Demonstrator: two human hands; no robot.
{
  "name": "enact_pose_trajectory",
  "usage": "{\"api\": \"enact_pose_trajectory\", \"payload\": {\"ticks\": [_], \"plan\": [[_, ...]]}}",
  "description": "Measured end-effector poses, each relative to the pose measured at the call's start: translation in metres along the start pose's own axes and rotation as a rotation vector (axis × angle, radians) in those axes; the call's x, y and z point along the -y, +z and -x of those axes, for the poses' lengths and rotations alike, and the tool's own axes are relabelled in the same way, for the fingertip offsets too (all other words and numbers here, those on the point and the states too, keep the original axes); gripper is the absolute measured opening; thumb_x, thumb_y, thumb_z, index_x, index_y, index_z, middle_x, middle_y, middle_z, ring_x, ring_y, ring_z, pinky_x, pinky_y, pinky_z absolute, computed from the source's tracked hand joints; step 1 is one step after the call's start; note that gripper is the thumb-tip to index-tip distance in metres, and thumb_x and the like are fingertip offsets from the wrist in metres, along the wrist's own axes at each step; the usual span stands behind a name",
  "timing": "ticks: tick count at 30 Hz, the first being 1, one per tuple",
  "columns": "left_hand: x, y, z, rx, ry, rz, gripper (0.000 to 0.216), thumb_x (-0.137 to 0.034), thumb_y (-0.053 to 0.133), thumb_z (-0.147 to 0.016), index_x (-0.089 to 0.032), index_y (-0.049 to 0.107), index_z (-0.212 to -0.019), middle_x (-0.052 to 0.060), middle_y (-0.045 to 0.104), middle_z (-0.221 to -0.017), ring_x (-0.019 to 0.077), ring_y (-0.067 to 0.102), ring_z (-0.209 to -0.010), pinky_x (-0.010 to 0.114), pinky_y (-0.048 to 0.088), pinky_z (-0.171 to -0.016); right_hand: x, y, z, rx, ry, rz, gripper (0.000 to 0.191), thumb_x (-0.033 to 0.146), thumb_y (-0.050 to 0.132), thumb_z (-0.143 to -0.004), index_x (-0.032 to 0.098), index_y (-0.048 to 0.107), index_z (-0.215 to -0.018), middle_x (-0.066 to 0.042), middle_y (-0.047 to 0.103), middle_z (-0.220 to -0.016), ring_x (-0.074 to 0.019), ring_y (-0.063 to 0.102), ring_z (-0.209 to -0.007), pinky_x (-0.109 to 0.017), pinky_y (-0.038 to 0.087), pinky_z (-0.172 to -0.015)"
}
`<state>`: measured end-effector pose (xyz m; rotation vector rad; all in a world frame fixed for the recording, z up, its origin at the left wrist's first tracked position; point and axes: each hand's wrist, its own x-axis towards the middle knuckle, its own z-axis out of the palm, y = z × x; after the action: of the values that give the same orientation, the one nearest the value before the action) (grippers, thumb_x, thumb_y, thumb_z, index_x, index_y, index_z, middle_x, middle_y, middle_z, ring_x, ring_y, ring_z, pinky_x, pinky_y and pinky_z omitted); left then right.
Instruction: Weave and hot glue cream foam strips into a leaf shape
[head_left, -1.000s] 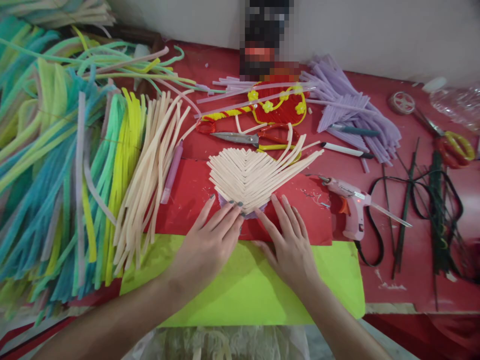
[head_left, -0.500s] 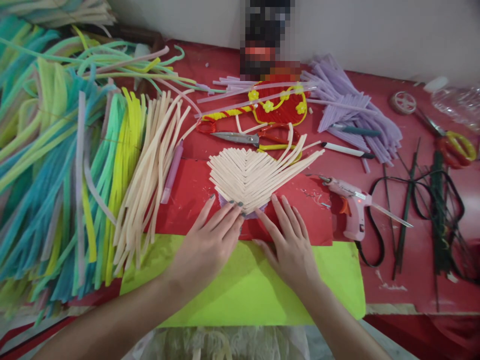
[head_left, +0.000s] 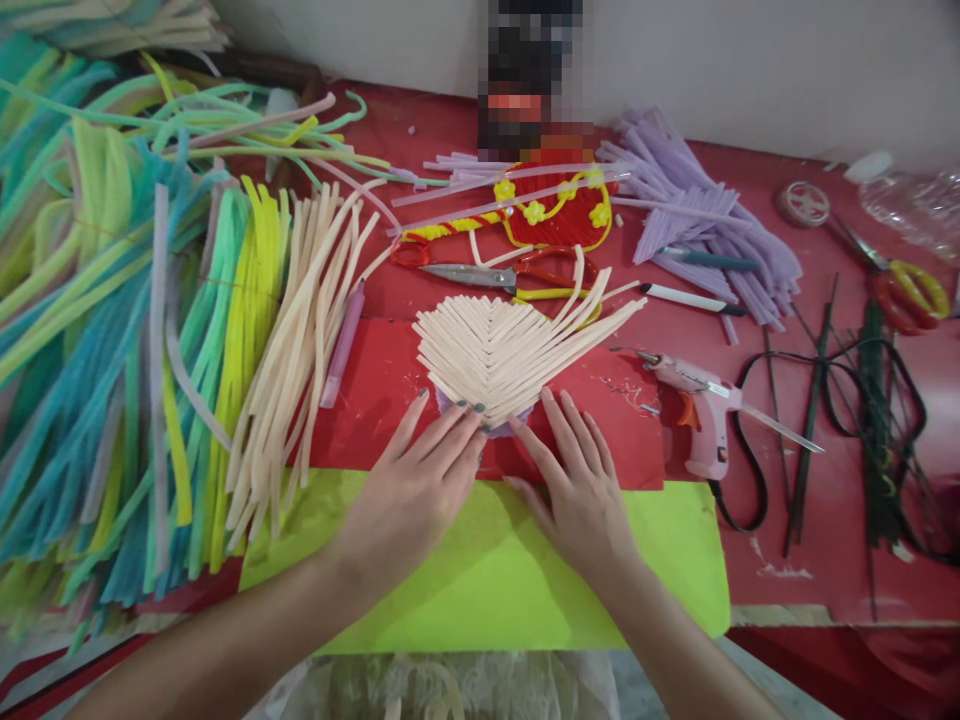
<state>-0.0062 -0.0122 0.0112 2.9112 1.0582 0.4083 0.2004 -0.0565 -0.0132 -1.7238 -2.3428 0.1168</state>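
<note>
A leaf-shaped piece of cream pipe cleaners (head_left: 480, 350) lies on a red sheet (head_left: 367, 430), its strips meeting in a herringbone seam. On its right side several strips run out long and loose past the edge. Lilac pipe cleaners (head_left: 516, 425) show beneath its lower tip. My left hand (head_left: 427, 460) lies flat with fingers stretched out, the fingertips touching the lower left edge and tip. My right hand (head_left: 577, 480) rests with fingers spread, its fingertips at the lower right edge. Neither hand grips anything.
Bundles of coloured pipe cleaners (head_left: 135, 330) fill the left side. Scissors (head_left: 480, 277) lie behind the piece, and a pink glue gun (head_left: 701, 405) sits to the right. Farther right are dark green stems (head_left: 874, 420) and more scissors (head_left: 911, 290). A yellow-green board (head_left: 525, 600) lies in front.
</note>
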Motion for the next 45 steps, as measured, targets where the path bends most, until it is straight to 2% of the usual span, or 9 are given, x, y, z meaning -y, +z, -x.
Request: {"api": "enact_pose_trajectory", "payload": {"ticks": [5, 9, 16, 25, 33, 45], "plan": [[0.0000, 0.0000, -0.0001, 0.015, -0.003, -0.011, 0.029, -0.014, 0.045, -0.093, -0.008, 0.063, -0.115, 0.013, 0.062, -0.128, 0.0260, 0.055, -0.121, 0.050, 0.034, -0.111, -0.0005, -0.0002, -0.0007, 0.004, -0.015, 0.015, 0.057, 0.036, 0.052, -0.092, 0.021, 0.036, -0.144, -0.015, 0.027, -0.155, -0.0298, 0.022, -0.144, -0.052, 0.033, -0.111], [0.0000, 0.0009, 0.0002, 0.004, -0.009, -0.001, 0.028, -0.013, 0.046, -0.093, -0.008, 0.063, -0.114, 0.012, 0.063, -0.127, 0.0257, 0.056, -0.120, 0.050, 0.032, -0.112, 0.0002, -0.0008, -0.0011, -0.015, -0.004, 0.004, 0.062, 0.039, 0.050, -0.092, 0.017, 0.030, -0.147, -0.017, 0.034, -0.152, -0.0284, 0.023, -0.144, -0.051, 0.032, -0.112], [0.0006, -0.0003, -0.0003, -0.005, -0.005, 0.002, 0.028, -0.013, 0.046, -0.092, -0.007, 0.064, -0.113, 0.013, 0.064, -0.125, 0.0262, 0.057, -0.119, 0.051, 0.035, -0.110, 0.0004, 0.0007, -0.0004, -0.004, 0.009, -0.014, 0.064, 0.040, 0.049, -0.092, 0.019, 0.027, -0.148, -0.014, 0.030, -0.154, -0.0284, 0.023, -0.144, -0.052, 0.032, -0.112], [0.0003, 0.0006, 0.0000, 0.016, -0.006, 0.031, 0.029, -0.013, 0.050, -0.090, -0.007, 0.063, -0.115, 0.015, 0.062, -0.128, 0.0270, 0.055, -0.122, 0.052, 0.031, -0.113, 0.0009, 0.0010, -0.0005, -0.017, 0.015, -0.027, 0.064, 0.040, 0.047, -0.093, 0.020, 0.025, -0.149, -0.013, 0.029, -0.155, -0.0284, 0.025, -0.144, -0.053, 0.032, -0.112], [0.0008, -0.0001, -0.0012, 0.000, -0.005, 0.003, 0.028, -0.012, 0.048, -0.091, -0.007, 0.064, -0.113, 0.012, 0.064, -0.125, 0.0255, 0.056, -0.119, 0.051, 0.032, -0.113, 0.0012, 0.0004, -0.0015, -0.020, 0.042, -0.039, 0.072, 0.043, 0.046, -0.093, 0.014, 0.016, -0.151, -0.014, 0.038, -0.150, -0.0266, 0.026, -0.144, -0.050, 0.032, -0.113], [0.0006, 0.0003, 0.0003, 0.019, -0.008, 0.034, 0.030, -0.012, 0.049, -0.090, -0.008, 0.063, -0.116, 0.014, 0.062, -0.128, 0.0268, 0.055, -0.121, 0.053, 0.031, -0.113, 0.0009, 0.0009, -0.0014, -0.007, 0.039, -0.017, 0.071, 0.043, 0.046, -0.093, 0.015, 0.017, -0.151, -0.014, 0.036, -0.151, -0.0267, 0.025, -0.144, -0.050, 0.031, -0.113]]}}
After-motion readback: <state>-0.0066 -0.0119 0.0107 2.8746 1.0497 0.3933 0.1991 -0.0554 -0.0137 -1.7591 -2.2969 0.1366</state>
